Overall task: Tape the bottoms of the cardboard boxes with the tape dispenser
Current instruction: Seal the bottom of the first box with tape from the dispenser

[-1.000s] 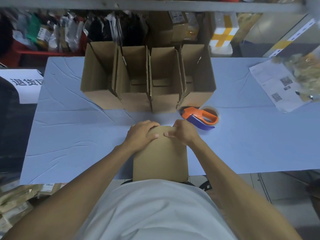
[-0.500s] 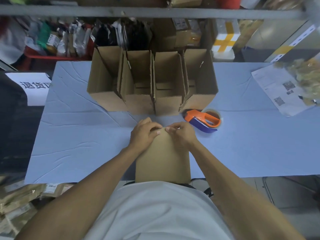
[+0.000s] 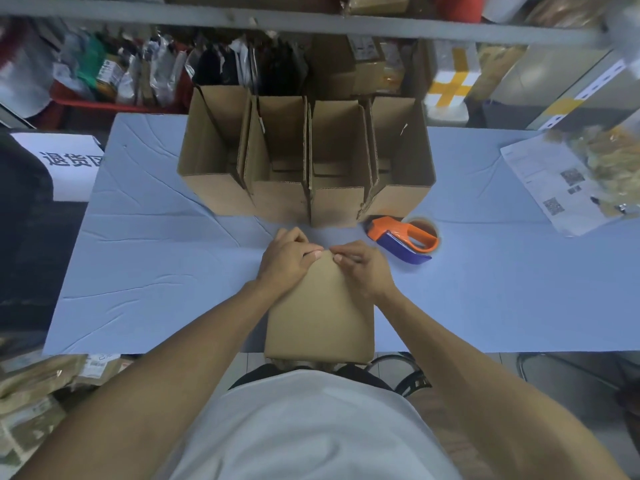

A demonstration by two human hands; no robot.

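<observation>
A flat folded cardboard box lies on the blue table in front of me, its near end over the table's edge. My left hand and my right hand both pinch its far edge, thumbs almost touching. An orange and blue tape dispenser rests on the table just right of my right hand, apart from it. Several opened cardboard boxes stand side by side behind my hands, open tops up.
The blue table stretches left and right. Printed paper sheets and a clear bag lie at the far right. A white sign sits at the left. Cluttered shelves rise behind the boxes. Flat packages lie on the floor at lower left.
My hands have shifted closer together at the far edge of the flat box. The view tilted slightly down. The dispenser and standing boxes stayed put.
</observation>
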